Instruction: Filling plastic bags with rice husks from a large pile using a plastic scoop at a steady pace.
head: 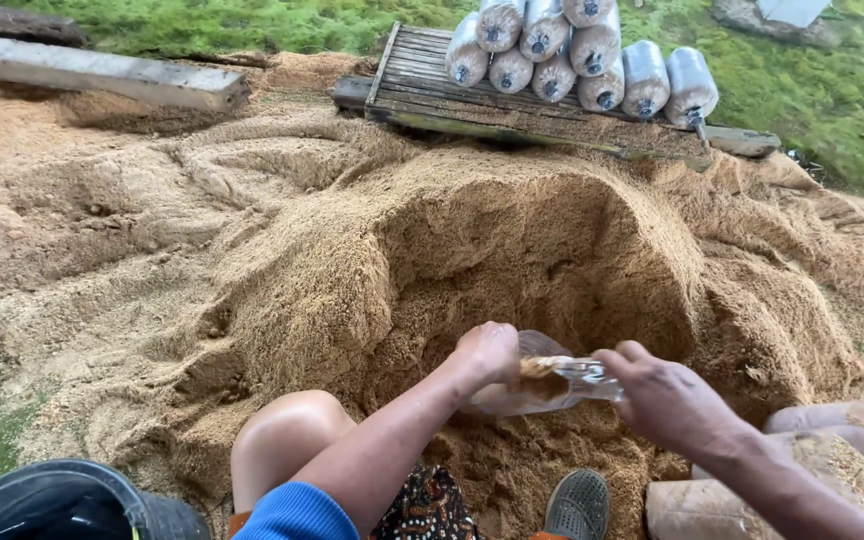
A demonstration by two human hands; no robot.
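Note:
A clear plastic bag [544, 383] with some sawdust in it is held low over the scooped-out hollow of a big sawdust heap [352, 250]. My left hand [490, 352] grips the bag's left side with closed fingers. My right hand [664, 398] holds the bag's stretched right edge. My bare knee [287, 430] and a grey shoe [579, 505] show below the hands.
A wooden pallet [472, 95] at the back carries several filled, capped bags [572, 50] stacked on their sides. A long plank [92, 70] lies at the top left. A black bucket [62, 500] sits bottom left. Filled sacks [832, 460] lie bottom right. Grass surrounds the heap.

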